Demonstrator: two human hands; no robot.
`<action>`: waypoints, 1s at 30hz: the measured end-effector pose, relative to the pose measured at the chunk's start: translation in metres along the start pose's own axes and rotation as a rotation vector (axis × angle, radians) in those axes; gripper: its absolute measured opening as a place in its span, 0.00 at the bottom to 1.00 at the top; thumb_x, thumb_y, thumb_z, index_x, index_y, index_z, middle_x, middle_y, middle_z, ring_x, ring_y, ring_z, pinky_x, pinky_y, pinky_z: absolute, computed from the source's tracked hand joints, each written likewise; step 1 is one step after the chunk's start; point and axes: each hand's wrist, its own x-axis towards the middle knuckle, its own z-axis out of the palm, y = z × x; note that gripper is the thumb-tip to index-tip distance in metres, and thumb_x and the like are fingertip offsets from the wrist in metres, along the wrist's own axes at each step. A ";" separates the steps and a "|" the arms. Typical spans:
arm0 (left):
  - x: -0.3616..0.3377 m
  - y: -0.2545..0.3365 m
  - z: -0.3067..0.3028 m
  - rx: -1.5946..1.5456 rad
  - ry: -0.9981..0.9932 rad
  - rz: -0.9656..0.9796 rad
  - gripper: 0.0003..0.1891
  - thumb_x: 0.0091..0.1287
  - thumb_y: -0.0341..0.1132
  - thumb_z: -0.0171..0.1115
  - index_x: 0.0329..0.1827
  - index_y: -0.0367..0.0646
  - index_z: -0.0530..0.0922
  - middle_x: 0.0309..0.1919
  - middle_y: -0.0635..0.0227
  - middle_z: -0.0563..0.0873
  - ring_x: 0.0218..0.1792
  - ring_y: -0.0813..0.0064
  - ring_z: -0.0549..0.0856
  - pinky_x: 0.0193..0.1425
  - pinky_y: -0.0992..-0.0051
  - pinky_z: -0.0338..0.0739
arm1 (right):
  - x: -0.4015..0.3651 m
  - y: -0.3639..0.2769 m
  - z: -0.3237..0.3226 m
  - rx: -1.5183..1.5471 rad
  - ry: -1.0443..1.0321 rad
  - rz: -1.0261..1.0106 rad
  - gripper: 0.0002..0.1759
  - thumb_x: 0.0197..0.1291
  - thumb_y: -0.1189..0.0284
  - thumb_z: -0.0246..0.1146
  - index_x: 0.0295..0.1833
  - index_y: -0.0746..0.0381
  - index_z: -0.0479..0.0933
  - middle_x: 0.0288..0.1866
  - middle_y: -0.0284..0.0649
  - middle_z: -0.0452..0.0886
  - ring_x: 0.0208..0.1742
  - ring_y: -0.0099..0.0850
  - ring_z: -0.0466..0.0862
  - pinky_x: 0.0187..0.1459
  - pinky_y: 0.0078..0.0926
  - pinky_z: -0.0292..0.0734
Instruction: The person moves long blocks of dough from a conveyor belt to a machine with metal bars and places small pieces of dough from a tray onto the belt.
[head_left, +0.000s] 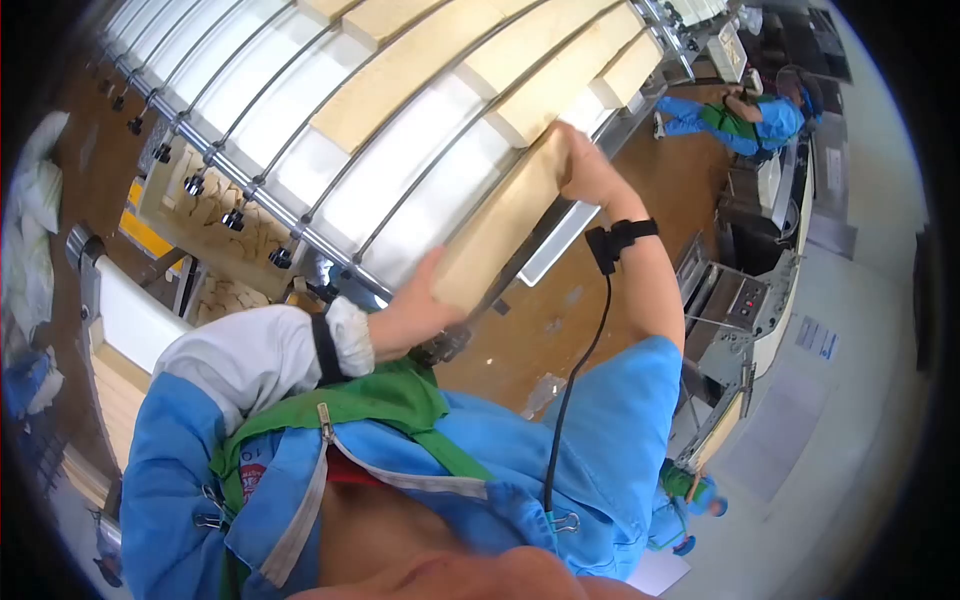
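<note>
A long pale yellow slab (503,224) lies at the near edge of a white surface (400,200) crossed by thin dark rods. Its material I cannot make out. My left hand (415,312) grips its lower-left end, with the thumb against the side facing the white surface. At the opposite end, my right hand (592,175) is closed around the slab, and the undersides of both grips are hidden. More pale slabs (410,75) of different lengths lie between the rods beyond it.
A metal rail (240,180) with several black knobs (233,218) runs along the left side. Below it stands a tray (190,215) of pale scraps. A co-worker (765,120) in blue stands at upper right, near machines (740,300). A black cable (580,370) hangs from my right wrist strap.
</note>
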 end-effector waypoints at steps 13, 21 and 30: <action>0.133 0.021 0.049 0.233 0.262 0.196 0.22 0.68 0.30 0.64 0.59 0.50 0.64 0.29 0.61 0.86 0.31 0.72 0.85 0.35 0.69 0.78 | -0.079 -0.063 0.007 0.221 0.352 0.014 0.28 0.50 0.79 0.67 0.61 0.62 0.73 0.62 0.53 0.76 0.63 0.56 0.74 0.65 0.44 0.72; -0.022 0.047 -0.050 0.065 0.075 0.150 0.25 0.69 0.27 0.65 0.63 0.48 0.62 0.29 0.65 0.86 0.33 0.80 0.85 0.37 0.77 0.80 | -0.039 -0.157 0.030 0.296 0.354 -0.249 0.21 0.54 0.81 0.66 0.56 0.63 0.77 0.61 0.53 0.77 0.62 0.53 0.76 0.62 0.46 0.73; -0.172 -0.017 -0.180 -0.215 0.845 0.485 0.38 0.67 0.25 0.70 0.71 0.47 0.53 0.41 0.62 0.83 0.43 0.76 0.85 0.46 0.77 0.82 | 0.070 -0.390 0.077 0.617 0.287 -0.856 0.20 0.52 0.83 0.65 0.53 0.63 0.78 0.54 0.50 0.81 0.55 0.50 0.81 0.56 0.42 0.77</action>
